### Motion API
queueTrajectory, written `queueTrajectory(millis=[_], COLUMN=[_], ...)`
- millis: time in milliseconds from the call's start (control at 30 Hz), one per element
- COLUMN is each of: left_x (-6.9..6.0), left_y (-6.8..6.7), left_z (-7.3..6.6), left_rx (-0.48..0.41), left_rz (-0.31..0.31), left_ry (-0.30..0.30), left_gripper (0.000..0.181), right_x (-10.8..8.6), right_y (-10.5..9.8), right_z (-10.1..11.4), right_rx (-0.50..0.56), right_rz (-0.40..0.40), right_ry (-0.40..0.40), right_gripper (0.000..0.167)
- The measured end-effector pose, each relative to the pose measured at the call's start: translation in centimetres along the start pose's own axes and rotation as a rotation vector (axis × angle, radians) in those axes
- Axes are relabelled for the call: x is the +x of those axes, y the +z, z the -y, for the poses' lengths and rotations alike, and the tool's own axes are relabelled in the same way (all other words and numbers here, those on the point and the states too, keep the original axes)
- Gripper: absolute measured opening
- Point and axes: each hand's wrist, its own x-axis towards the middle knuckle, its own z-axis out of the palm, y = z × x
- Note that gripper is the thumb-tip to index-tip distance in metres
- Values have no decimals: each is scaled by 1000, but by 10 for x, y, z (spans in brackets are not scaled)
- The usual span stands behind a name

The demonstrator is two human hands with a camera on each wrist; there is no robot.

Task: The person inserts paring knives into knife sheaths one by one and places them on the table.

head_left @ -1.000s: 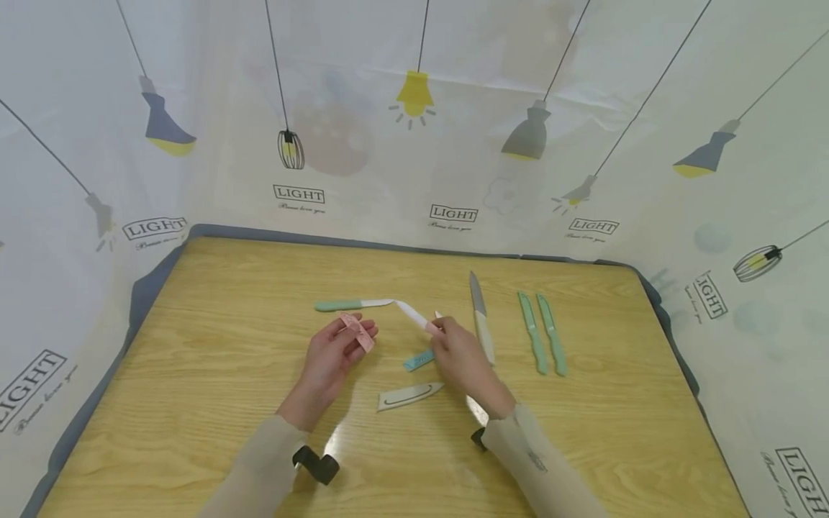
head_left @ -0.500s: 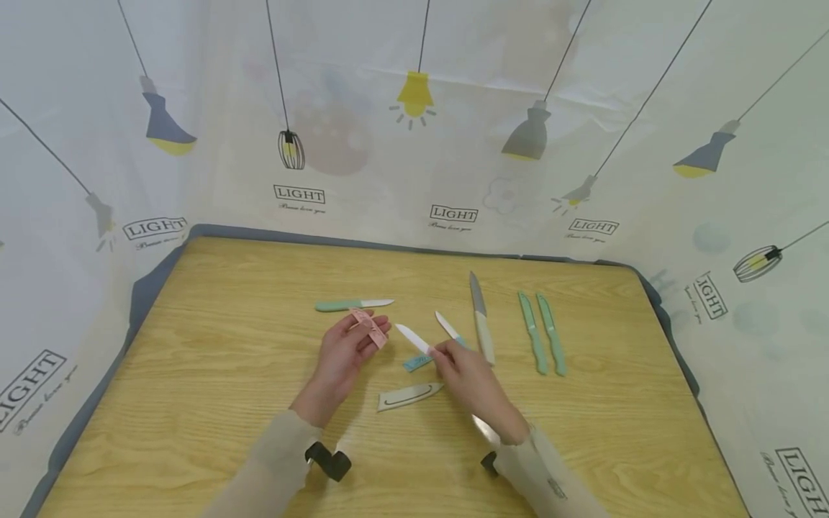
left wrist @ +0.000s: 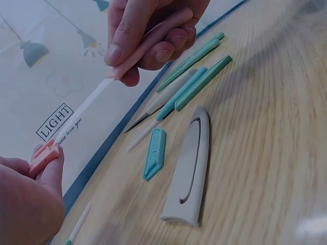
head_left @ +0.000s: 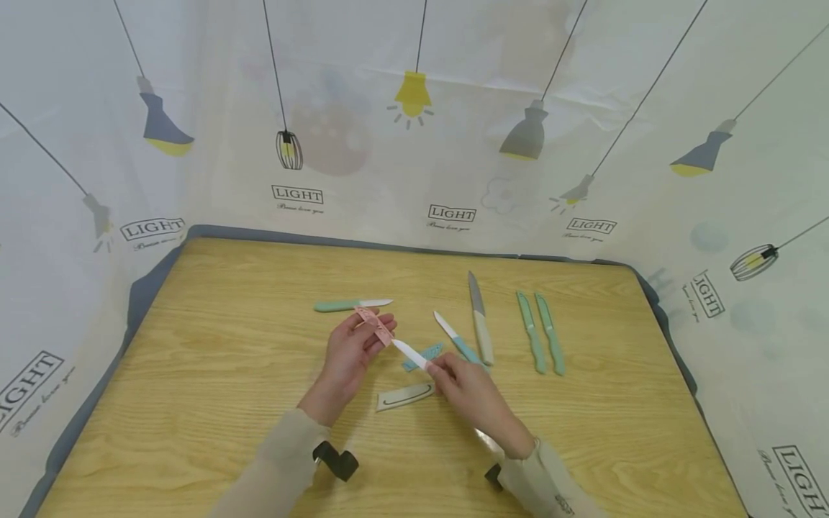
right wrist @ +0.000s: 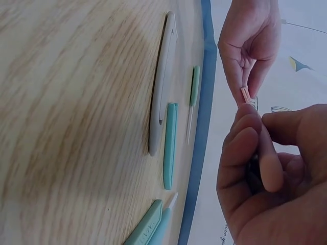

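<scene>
A wood-grain bench [head_left: 194, 374] bears a cream-handled knife [head_left: 481, 331], a blue-handled knife [head_left: 461, 343], a blue cover [head_left: 424, 357], a pale cover [head_left: 403, 398], a green-handled knife [head_left: 340, 306] and two green knives [head_left: 550, 334].

Booth [head_left: 673, 223] w/ wood tbl [head_left: 194, 360], printed bkdrop [head_left: 369, 194]

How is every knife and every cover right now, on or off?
Pink knife, held, mostly bare
Pink cover, held, not fully on
Blue knife, bare
Blue cover, off
Cream knife, bare
Cream cover, off
Leftmost green knife, bare
Middle green knife, covered
Rightmost green knife, covered
</scene>
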Motion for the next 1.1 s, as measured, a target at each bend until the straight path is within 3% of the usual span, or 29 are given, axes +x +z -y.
queueTrajectory(millis=[433,1100], left_x=[-3,-6], left_y=[9,14], left_z=[2,6], left_rx=[-9,-25], left_rz=[-11,15], left_ry=[23,-11], left_gripper=[40,39], right_x=[-1,0], right_y=[1,4], right_z=[3,3], right_rx=[-4,-26], right_rz=[-6,-19], right_ry=[-2,2], right_gripper=[29,27])
